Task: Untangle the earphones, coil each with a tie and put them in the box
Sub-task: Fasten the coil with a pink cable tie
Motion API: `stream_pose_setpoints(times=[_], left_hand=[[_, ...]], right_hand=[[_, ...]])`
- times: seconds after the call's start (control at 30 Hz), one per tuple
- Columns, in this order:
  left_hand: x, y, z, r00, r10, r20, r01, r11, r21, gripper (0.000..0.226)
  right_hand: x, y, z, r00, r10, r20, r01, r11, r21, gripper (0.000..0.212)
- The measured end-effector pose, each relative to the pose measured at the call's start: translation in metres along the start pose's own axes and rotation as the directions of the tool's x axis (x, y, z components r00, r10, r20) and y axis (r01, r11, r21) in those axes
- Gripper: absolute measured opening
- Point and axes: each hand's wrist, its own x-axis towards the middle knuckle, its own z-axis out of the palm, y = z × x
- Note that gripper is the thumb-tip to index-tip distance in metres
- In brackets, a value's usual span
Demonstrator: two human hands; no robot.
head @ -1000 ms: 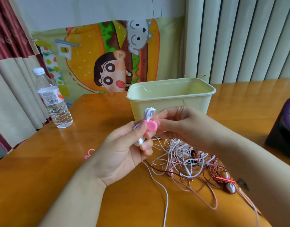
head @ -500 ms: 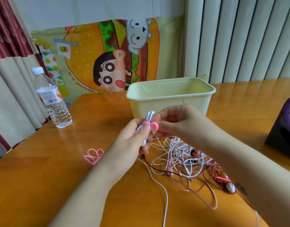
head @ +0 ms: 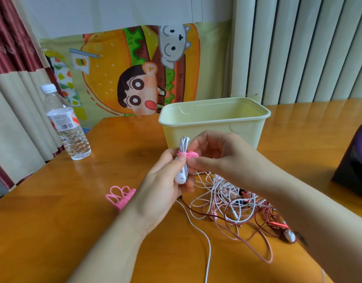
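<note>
My left hand (head: 165,186) grips a coiled white earphone (head: 184,158) upright, its bud showing at the bottom. A pink tie (head: 187,154) is looped round the coil, and my right hand (head: 214,154) pinches the tie's round end. Both hands hover just in front of the pale yellow box (head: 214,123), whose inside shows nothing. Below my right forearm a tangle of white, pink and red earphones (head: 237,203) lies on the table. One white cable (head: 206,242) trails toward the near edge.
Spare pink ties (head: 119,196) lie on the wooden table (head: 53,221) left of my left wrist. A water bottle (head: 65,123) stands at the far left. A dark purple object (head: 353,160) sits at the right edge. Curtains and a cartoon poster hang behind.
The pink tie went from sitting at my fingertips to being wrapped round the white coil. My left hand shifted slightly right, uncovering the spare pink ties on the table.
</note>
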Motion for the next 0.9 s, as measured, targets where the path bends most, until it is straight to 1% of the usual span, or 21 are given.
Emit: stream_pose_setpoints(times=[0.07,0.17,0.23,0.3,0.33,0.47,0.5,0.57,0.63,0.7,0.77,0.8,0.9], left_hand=[[0.001,0.0,0.001,1.0,-0.005,-0.02,0.005,1.0,0.006,0.024],[0.001,0.001,0.002,0.998,0.006,-0.058,-0.004,1.0,0.027,0.025],[0.0,0.001,0.004,0.996,-0.003,-0.092,0.004,1.0,0.013,0.023],[0.0,0.0,0.006,0.992,-0.026,-0.125,0.027,1.0,0.008,0.023],[0.0,-0.001,0.006,0.99,-0.033,-0.14,0.037,0.999,0.027,0.024],[0.0,-0.005,0.004,0.987,-0.014,-0.158,0.052,0.97,0.238,0.025],[0.0,-0.006,0.003,0.988,-0.016,-0.155,0.057,0.962,0.265,0.024],[0.0,-0.006,0.003,0.987,-0.031,-0.156,0.072,0.962,0.263,0.022],[0.001,-0.003,0.004,0.983,-0.069,-0.168,0.097,0.982,0.164,0.02],[0.001,0.0,0.005,0.976,-0.137,-0.169,0.138,0.99,-0.008,0.018],[0.001,0.003,0.006,0.967,-0.21,-0.145,0.186,0.969,-0.163,0.018],[0.002,0.003,0.005,0.962,-0.24,-0.128,0.208,0.952,-0.225,0.021],[0.002,0.004,0.004,0.949,-0.298,-0.099,0.25,0.909,-0.333,0.026]], right_hand=[[0.0,0.001,0.0,1.0,-0.024,-0.007,0.024,0.999,-0.031,0.008],[0.0,0.002,0.002,0.997,-0.078,-0.028,0.074,0.989,-0.127,0.006],[0.0,0.003,0.003,0.988,-0.144,-0.054,0.125,0.958,-0.259,0.005],[0.0,0.003,0.004,0.971,-0.233,-0.059,0.185,0.881,-0.434,0.006],[0.0,0.003,0.004,0.965,-0.259,-0.049,0.203,0.848,-0.489,0.008],[-0.001,-0.001,-0.002,0.969,-0.245,-0.009,0.196,0.796,-0.572,0.012],[-0.001,-0.001,-0.003,0.969,-0.245,-0.006,0.197,0.793,-0.577,0.011],[-0.001,-0.002,-0.002,0.967,-0.254,-0.015,0.206,0.817,-0.539,0.006],[-0.001,-0.001,-0.001,0.967,-0.254,-0.027,0.211,0.856,-0.472,0.003],[-0.001,0.001,-0.001,0.965,-0.261,-0.028,0.221,0.866,-0.448,0.006],[-0.002,0.002,-0.003,0.96,-0.279,-0.013,0.241,0.852,-0.465,0.008],[-0.002,0.002,-0.004,0.955,-0.297,0.001,0.26,0.836,-0.484,0.01],[-0.001,0.003,-0.008,0.941,-0.336,0.05,0.311,0.792,-0.525,0.011]])
